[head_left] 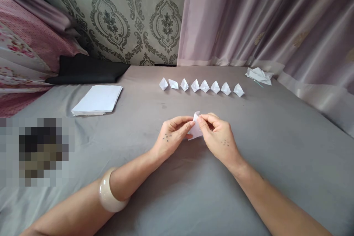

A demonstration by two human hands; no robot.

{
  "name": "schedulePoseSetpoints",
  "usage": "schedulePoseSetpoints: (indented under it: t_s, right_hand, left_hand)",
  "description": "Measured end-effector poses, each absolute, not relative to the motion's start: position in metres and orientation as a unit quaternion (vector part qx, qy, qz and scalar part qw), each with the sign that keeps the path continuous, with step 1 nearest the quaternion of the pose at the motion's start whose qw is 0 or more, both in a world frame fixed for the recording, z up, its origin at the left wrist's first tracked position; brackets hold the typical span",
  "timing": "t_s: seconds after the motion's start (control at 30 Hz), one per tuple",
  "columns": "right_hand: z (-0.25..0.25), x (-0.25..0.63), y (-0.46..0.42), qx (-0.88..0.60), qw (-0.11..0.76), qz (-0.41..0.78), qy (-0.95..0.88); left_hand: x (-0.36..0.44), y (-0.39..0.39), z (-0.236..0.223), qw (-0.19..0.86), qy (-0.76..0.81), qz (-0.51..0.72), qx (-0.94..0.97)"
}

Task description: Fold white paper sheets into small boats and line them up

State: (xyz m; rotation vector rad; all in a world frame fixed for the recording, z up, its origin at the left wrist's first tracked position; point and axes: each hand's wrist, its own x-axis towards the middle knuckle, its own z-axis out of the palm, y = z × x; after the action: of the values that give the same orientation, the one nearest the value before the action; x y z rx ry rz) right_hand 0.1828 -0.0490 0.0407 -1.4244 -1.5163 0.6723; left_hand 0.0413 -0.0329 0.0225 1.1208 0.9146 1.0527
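Note:
Between my two hands, a small folded piece of white paper (196, 131) is held up over the grey cloth surface (171, 180). My left hand (176, 129) pinches its left side between thumb and fingers. On the other side, my right hand (217, 128) grips the upper right part with thumb and bent fingers. The paper comes to a point at the top, and its lower edge slants. My fingertips hide part of its folds. Beyond my hands, several folded white paper boats (205, 86) stand in a row.
A stack of white paper sheets (96, 99) lies at the left, with a black cloth (88, 69) behind it. Paper scraps (259, 75) and a thin greenish stick (258, 83) are at the back right. Curtains (249, 18) hang along the right edge; a blurred patch covers the lower left.

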Motion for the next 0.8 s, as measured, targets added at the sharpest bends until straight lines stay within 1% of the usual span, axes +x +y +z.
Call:
schedulePoseSetpoints:
  t_s: [0.13, 0.27, 0.5, 0.57, 0.63, 0.73, 0.8]
  right_hand:
    - [0.036, 0.178, -0.052, -0.558, 0.455, 0.228, -0.656]
    - [0.038, 0.175, -0.053, -0.564, 0.444, 0.227, -0.658]
    - [0.044, 0.175, -0.054, -0.601, 0.394, 0.353, -0.598]
    - [0.044, 0.176, -0.054, -0.614, 0.398, 0.379, -0.567]
    - [0.044, 0.177, -0.053, -0.597, 0.412, 0.419, -0.546]
    - [0.044, 0.178, -0.053, -0.557, 0.389, 0.519, -0.518]
    - [0.043, 0.178, -0.053, -0.55, 0.384, 0.554, -0.493]
  left_hand:
    - [0.039, -0.031, 0.026, 0.565, 0.423, 0.494, 0.508]
    - [0.038, -0.03, 0.028, 0.574, 0.414, 0.509, 0.489]
    - [0.036, -0.024, 0.024, 0.633, 0.42, 0.523, 0.387]
    - [0.036, -0.022, 0.023, 0.646, 0.414, 0.523, 0.371]
    - [0.036, -0.022, 0.022, 0.659, 0.403, 0.518, 0.368]
    - [0.037, -0.024, 0.022, 0.675, 0.39, 0.502, 0.375]
    - [0.038, -0.026, 0.022, 0.684, 0.383, 0.494, 0.377]
